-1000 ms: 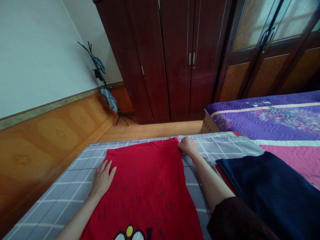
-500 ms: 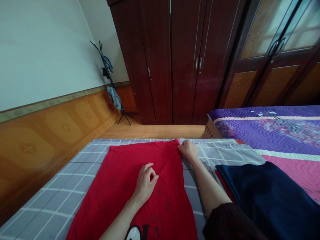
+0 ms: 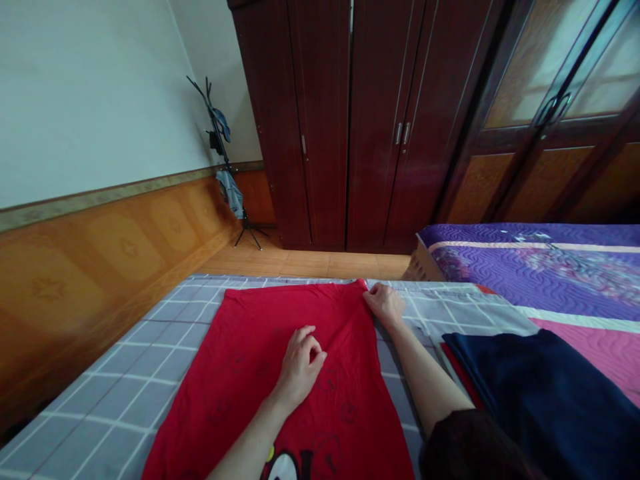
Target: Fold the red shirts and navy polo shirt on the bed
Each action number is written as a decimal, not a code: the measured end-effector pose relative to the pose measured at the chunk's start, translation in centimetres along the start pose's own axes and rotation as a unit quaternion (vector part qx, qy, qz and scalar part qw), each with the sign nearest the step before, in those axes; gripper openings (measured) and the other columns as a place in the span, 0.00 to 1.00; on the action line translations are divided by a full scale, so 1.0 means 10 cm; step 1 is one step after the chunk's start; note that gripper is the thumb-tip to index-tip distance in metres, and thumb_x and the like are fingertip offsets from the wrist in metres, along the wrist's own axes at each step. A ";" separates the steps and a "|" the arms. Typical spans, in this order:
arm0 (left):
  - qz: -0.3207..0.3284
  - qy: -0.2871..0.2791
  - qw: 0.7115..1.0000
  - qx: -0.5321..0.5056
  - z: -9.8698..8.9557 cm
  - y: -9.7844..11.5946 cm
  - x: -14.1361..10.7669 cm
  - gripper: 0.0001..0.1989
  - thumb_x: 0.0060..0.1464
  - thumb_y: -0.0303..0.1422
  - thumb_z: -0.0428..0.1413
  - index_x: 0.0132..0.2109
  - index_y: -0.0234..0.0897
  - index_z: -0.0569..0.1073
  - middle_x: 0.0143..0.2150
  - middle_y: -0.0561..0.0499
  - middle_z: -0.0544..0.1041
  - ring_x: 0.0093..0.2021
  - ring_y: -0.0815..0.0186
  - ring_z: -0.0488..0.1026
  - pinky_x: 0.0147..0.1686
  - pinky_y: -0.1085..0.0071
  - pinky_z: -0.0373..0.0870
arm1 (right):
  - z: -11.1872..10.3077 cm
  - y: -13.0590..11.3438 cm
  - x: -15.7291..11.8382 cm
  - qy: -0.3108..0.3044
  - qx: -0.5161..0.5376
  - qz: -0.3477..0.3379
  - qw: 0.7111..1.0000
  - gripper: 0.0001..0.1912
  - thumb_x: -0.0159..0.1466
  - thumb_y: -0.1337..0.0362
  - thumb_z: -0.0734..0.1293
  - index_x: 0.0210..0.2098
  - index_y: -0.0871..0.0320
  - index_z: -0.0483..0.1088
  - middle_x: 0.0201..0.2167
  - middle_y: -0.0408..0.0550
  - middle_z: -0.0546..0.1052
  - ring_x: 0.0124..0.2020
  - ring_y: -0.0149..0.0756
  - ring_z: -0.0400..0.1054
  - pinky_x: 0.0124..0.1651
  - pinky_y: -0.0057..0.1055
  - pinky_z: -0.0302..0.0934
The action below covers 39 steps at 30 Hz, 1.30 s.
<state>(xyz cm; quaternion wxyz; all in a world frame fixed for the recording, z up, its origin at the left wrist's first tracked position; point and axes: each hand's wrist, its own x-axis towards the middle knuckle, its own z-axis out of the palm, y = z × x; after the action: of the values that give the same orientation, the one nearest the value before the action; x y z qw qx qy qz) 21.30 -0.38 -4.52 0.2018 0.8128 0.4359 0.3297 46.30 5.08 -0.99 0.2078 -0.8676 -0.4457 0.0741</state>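
A red shirt (image 3: 280, 327) with a cartoon print and faint dark drawings lies spread flat on a grey checked bed sheet (image 3: 120, 373). Its straight edge is at the far side, and its near end runs out of view. My right hand (image 3: 385, 305) has its fingers closed on the shirt's far right corner. Over the middle of the cloth hovers or rests my left hand (image 3: 301, 363); its thumb and fingers are curved and apart, with nothing between them. Whether it touches the fabric I cannot tell.
Folded dark blue cloth (image 3: 545, 393) lies right of my right forearm, with red cloth under its edge. Beyond is a purple and pink quilted bed cover (image 3: 530, 260). A dark red wardrobe (image 3: 325, 133) and a coat stand (image 3: 220, 143) are across the tiled floor (image 3: 305, 263).
The view has shifted slightly, so the shirt and both hands appear a little further right. My right hand keeps its hold on the corner, and the left hand's pose is unchanged.
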 end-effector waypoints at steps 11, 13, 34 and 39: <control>0.021 0.008 0.999 0.045 0.04 0.01 0.03 0.06 0.50 0.25 0.57 0.29 0.38 0.68 0.53 0.45 0.69 0.58 0.56 0.63 0.58 0.51 0.58 | -0.19 -0.02 -0.11 -0.070 0.015 -0.009 0.997 0.15 0.65 0.55 0.63 0.45 0.60 0.69 0.44 0.49 0.73 0.43 0.38 0.68 0.46 0.41 0.64; 0.024 0.009 0.999 0.046 0.03 0.00 0.03 0.06 0.50 0.24 0.57 0.29 0.38 0.68 0.53 0.45 0.69 0.57 0.56 0.64 0.57 0.51 0.58 | -0.26 -0.01 -0.17 -0.101 0.025 -0.004 0.995 0.15 0.65 0.56 0.63 0.47 0.60 0.68 0.46 0.49 0.72 0.43 0.38 0.68 0.45 0.40 0.65; 0.042 0.024 0.999 0.018 -0.01 0.01 0.00 0.07 0.50 0.24 0.58 0.30 0.39 0.67 0.52 0.43 0.69 0.57 0.54 0.63 0.58 0.49 0.55 | -0.37 0.11 -1.47 -0.246 0.083 0.078 0.963 0.09 0.54 0.69 0.62 0.17 0.58 0.63 0.09 0.40 0.67 0.10 0.28 0.61 0.12 0.20 0.51; 0.037 0.022 0.999 0.017 0.01 -0.01 0.02 0.06 0.51 0.25 0.58 0.30 0.38 0.68 0.52 0.42 0.68 0.57 0.53 0.62 0.58 0.49 0.55 | -0.31 0.09 -1.43 -0.217 0.039 0.071 0.973 0.08 0.50 0.69 0.63 0.16 0.58 0.65 0.08 0.41 0.66 0.10 0.30 0.62 0.12 0.21 0.51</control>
<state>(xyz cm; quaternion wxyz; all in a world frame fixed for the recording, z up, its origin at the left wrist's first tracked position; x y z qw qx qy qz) 21.42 -0.20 -4.63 0.1654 0.8243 0.4153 0.3474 39.51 -7.81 0.64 0.1341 -0.8512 -0.4143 0.2930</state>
